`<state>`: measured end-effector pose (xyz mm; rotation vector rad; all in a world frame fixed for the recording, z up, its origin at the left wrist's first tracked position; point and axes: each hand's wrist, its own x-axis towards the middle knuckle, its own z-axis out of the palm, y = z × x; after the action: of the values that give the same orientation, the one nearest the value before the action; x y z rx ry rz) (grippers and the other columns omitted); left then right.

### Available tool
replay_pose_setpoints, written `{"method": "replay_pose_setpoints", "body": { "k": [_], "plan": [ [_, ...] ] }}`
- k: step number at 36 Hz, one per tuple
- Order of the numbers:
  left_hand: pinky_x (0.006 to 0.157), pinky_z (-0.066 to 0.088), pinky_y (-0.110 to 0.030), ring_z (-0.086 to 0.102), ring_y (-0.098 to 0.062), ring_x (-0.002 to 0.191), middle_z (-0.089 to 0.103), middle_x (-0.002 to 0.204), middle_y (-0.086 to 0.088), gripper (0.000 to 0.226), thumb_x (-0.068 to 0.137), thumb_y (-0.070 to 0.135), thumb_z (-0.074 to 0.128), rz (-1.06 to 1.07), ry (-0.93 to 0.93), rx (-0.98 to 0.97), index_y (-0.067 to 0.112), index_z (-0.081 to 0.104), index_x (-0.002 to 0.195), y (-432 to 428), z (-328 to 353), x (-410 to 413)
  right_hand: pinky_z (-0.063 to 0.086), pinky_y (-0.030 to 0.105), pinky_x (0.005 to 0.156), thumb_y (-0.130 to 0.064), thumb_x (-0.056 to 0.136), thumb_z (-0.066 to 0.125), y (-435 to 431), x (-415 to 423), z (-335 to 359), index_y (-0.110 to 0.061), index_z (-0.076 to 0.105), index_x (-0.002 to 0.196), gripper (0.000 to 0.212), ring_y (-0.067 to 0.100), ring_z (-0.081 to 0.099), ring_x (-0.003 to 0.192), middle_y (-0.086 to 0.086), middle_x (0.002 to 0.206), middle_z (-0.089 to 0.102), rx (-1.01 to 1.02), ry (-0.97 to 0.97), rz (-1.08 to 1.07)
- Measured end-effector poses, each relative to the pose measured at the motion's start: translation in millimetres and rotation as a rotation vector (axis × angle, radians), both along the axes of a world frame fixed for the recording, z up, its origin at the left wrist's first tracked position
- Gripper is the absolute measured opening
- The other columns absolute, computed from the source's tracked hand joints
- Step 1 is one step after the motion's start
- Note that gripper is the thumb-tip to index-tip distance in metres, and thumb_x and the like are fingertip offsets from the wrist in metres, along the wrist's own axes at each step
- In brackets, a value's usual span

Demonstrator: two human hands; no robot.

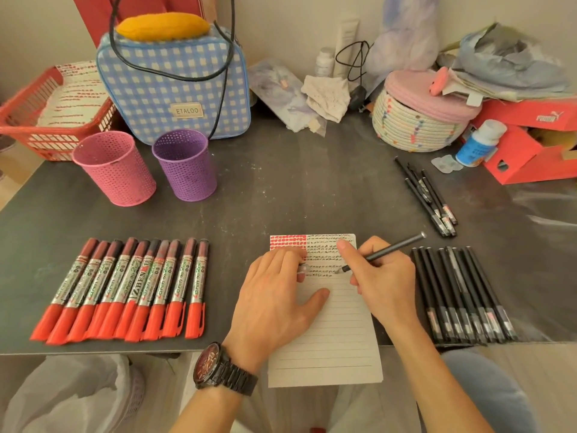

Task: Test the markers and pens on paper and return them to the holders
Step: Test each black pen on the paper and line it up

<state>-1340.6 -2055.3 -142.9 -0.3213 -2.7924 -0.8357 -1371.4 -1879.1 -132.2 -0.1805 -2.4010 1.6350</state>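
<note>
Right hand point(379, 276) is clamped on a black pen point(387, 250), thumb and fingers curled round the barrel, tip on the paper point(337, 339) at the last scribbled row. Left hand point(274, 295) lies flat on the sheet, fingers straight and slightly apart, pinning it. There's a small clear piece point(302, 269) at its fingertips, likely the cap; we can't tell if it's pinched.

Risks as we see them:
- The paper's near end overhangs the table edge point(125, 350). If the left hand lifts, the sheet may slide or tip off.
- The row of black pens point(462, 295) sits just beside the right wrist, ends at the table edge. An outward sweep could roll them off.
- A loose cap could roll.

Room:
- Both holders, pink point(115, 168) and purple point(185, 165), stand well apart at the far left.
- The centre of the table is open, so we'd reach across there, behind the red markers point(125, 285).
- The loose pens point(427, 195) at the far right are out of the way.
</note>
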Motion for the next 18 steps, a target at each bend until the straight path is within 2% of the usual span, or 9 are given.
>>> {"method": "replay_pose_setpoints", "body": {
  "k": [5,18],
  "plan": [
    [0.096,0.028,-0.018,0.052,-0.007,0.108,0.059,0.113,0.016,0.041,0.083,0.055,0.066,-0.005,-0.008,-0.003,0.034,0.032,0.092,-0.4,-1.2,-0.6,0.04,0.011,0.05,-0.024,0.09,0.074,2.0,-3.1,-5.3,-0.022,0.057,0.058,0.036,0.004,0.052,0.04,-0.003,0.044,0.06,0.028,-0.004,-0.019],
    [0.097,0.028,-0.018,0.052,-0.007,0.109,0.059,0.114,0.016,0.04,0.083,0.055,0.068,0.008,-0.015,-0.013,0.032,0.035,0.091,0.2,-0.4,-0.5,0.039,0.009,0.05,-0.024,0.088,0.072,1.4,-4.8,-11.3,-0.022,0.056,0.059,0.033,0.004,0.056,0.042,-0.006,0.045,0.061,0.101,0.02,0.015]
  ]
}}
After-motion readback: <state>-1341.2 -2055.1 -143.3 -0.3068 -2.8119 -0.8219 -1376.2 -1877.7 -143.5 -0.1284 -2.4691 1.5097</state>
